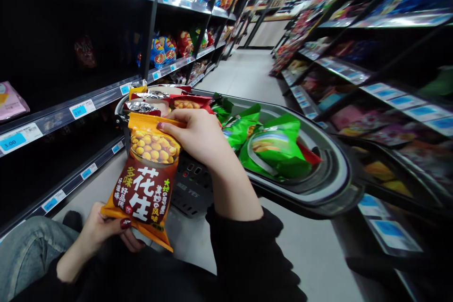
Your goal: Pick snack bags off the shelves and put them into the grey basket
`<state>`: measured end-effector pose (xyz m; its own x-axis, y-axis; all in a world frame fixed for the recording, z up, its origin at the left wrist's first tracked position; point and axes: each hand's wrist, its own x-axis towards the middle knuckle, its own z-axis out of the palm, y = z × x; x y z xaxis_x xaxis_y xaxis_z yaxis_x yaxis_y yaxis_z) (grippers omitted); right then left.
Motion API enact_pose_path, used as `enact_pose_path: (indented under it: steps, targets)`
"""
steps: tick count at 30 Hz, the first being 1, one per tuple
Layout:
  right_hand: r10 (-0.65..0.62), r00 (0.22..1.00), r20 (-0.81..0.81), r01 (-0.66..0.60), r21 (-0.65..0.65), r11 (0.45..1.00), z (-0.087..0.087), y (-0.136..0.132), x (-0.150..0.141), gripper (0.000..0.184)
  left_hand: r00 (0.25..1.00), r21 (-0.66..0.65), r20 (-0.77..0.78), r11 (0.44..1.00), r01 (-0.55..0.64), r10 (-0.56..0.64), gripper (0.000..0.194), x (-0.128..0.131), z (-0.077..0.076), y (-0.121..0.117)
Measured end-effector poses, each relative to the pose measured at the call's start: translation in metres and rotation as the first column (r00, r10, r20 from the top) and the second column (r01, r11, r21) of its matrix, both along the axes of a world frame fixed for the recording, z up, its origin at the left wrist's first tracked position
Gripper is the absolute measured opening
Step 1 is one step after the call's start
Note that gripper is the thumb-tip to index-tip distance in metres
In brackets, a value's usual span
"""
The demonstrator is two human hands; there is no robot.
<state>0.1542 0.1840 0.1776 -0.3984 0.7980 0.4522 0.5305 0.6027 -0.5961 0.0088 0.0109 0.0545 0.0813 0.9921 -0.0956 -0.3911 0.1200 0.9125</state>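
Fingers of the right hand (200, 134) pinch the top of a peanut bag (148, 179); those of the left hand (101, 229) pinch its bottom edge. It's near a basket (334, 184) of green packets (276, 146).

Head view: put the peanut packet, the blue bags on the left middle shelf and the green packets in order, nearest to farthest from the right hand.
1. Peanut packet: its top edge is in the right hand's grip.
2. Green packets: right of the hand, in the basket.
3. Blue bags: on the left shelving, beyond the basket.
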Motion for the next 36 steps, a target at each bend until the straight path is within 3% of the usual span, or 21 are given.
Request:
enact_pose_path:
  steps: [8,11,14,16,20,25,27,29,33,36]
  targets:
    - [0.036,0.999,-0.038,-0.037,-0.04,0.999,-0.004,0.004,0.002,0.013,0.999,-0.016,0.023,0.999,-0.034,0.035,0.021,0.0,0.003,-0.001]
    - [0.161,0.967,-0.195,-0.173,-0.049,0.984,-0.002,0.002,0.0,0.014,0.995,-0.044,0.074,0.997,-0.057,0.061,0.018,0.001,0.003,0.0]
    - [0.346,0.823,-0.451,-0.394,-0.016,0.919,0.001,-0.004,-0.002,0.011,0.983,-0.124,0.182,0.992,-0.014,0.037,0.022,0.002,-0.002,0.003]
    - [0.412,0.733,-0.541,-0.478,0.022,0.878,0.003,-0.01,-0.002,0.013,0.952,-0.176,0.306,0.983,0.055,0.002,0.023,0.001,-0.008,0.005]
    - [0.498,0.67,-0.551,-0.558,0.07,0.827,0.005,-0.019,0.0,0.029,0.86,-0.223,0.51,0.969,0.105,0.024,0.018,0.0,-0.023,0.008]
    - [0.667,0.494,-0.559,-0.749,0.116,0.652,0.004,-0.02,0.002,0.028,0.851,-0.185,0.525,0.979,0.087,0.023,0.02,0.0,-0.021,0.007]
    - [0.664,0.454,-0.594,-0.781,0.093,0.617,0.003,-0.02,0.004,0.023,0.85,-0.167,0.523,0.985,0.037,0.057,0.022,-0.001,-0.016,0.005]
    - [0.621,0.462,-0.633,-0.771,0.06,0.634,0.002,-0.02,0.008,0.02,0.85,-0.15,0.519,0.989,-0.012,0.089,0.021,-0.002,-0.013,0.003]
    - [0.551,0.594,-0.585,-0.666,0.026,0.745,0.005,-0.017,0.014,0.013,0.882,-0.051,0.464,0.997,-0.063,0.079,0.031,-0.007,-0.009,0.002]
    - [0.447,0.66,-0.604,-0.628,-0.119,0.769,0.011,-0.016,0.019,0.008,0.936,0.02,0.335,0.992,-0.123,0.109,0.031,-0.011,-0.009,0.002]
